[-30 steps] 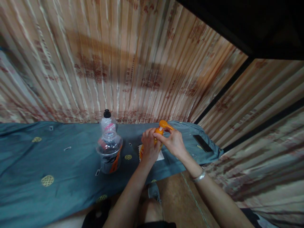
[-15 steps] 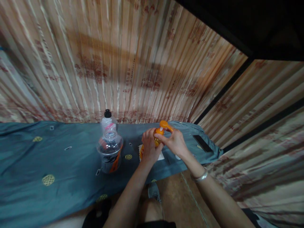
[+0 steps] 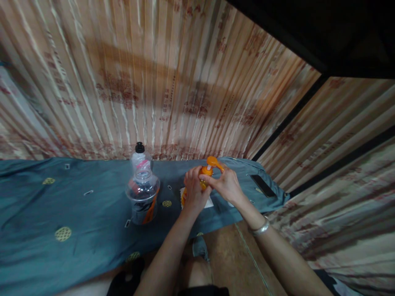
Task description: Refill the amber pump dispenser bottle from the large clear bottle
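Note:
My left hand (image 3: 195,191) is wrapped around an orange pump bottle (image 3: 203,184), hiding most of its body. The bottle's orange pump head (image 3: 212,161) sticks up above the hands on a short pale stem, its spout pointing right. My right hand (image 3: 226,183) grips the bottle's upper part, with the thumb at the orange collar and the fingers by the spout. Beneath the hands lies a white sheet or packet (image 3: 209,202), with something orange (image 3: 184,197) on its left, partly covered by my left hand.
Left of my hands stands a wide clear plastic container (image 3: 143,201) with a black-and-orange label. Just behind it is a clear bottle with a black cap (image 3: 140,148). A dark phone-like slab (image 3: 263,186) lies at right on the blue-green cloth (image 3: 101,213). Pleated curtains (image 3: 148,82) hang behind.
Almost nothing differs. The pump head and my right fingers have shifted very slightly, while both hands stay on the bottle.

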### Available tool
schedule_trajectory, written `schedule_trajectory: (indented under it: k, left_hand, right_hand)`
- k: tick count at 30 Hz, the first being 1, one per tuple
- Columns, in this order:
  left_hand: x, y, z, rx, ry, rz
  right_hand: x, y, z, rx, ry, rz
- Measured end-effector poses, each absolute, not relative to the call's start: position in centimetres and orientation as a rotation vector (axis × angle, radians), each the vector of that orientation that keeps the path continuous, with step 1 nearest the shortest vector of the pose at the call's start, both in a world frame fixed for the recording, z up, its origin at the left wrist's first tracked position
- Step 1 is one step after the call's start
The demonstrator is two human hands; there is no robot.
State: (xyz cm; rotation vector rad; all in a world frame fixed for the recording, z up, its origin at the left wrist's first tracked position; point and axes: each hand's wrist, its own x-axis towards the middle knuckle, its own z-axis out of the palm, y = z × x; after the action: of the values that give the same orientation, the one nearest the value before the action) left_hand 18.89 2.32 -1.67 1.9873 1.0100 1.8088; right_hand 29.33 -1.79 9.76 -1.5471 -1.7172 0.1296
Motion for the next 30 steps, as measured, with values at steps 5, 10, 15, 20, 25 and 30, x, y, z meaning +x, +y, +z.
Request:
schedule_trajectory:
  k: [5, 10, 15, 20, 25, 30]
  left_hand:
    - [18.8, 2.2, -1.6, 1.984, 1.012, 1.796]
    - [18.8, 2.2, -1.5, 1.992, 1.008, 1.788]
    - [18.7, 2.2, -1.5, 2.002, 1.025, 1.766]
    - [18.7, 2.1, -1.4, 1.992, 1.058, 1.726]
    - [18.7, 2.0, -1.4, 1.982, 1.034, 1.745]
    - [18.8, 2.2, -1.7, 1.981, 1.006, 1.769]
  right_hand:
    - [29.9, -2.0, 10.1, -1.500, -1.849, 0.265]
    - [30.2, -1.9, 10.3, -1.520, -1.819, 0.232]
    - [29.8, -1.9, 9.9, -1.535, -1.753, 0.146]
    - [30.4, -2.0, 9.8, -1.426, -1.868, 0.246]
    - [29.8, -1.9, 9.8, -1.497, -1.800, 0.121]
    - [29.3, -2.1, 10.0, -1.515, -1.840, 0.124]
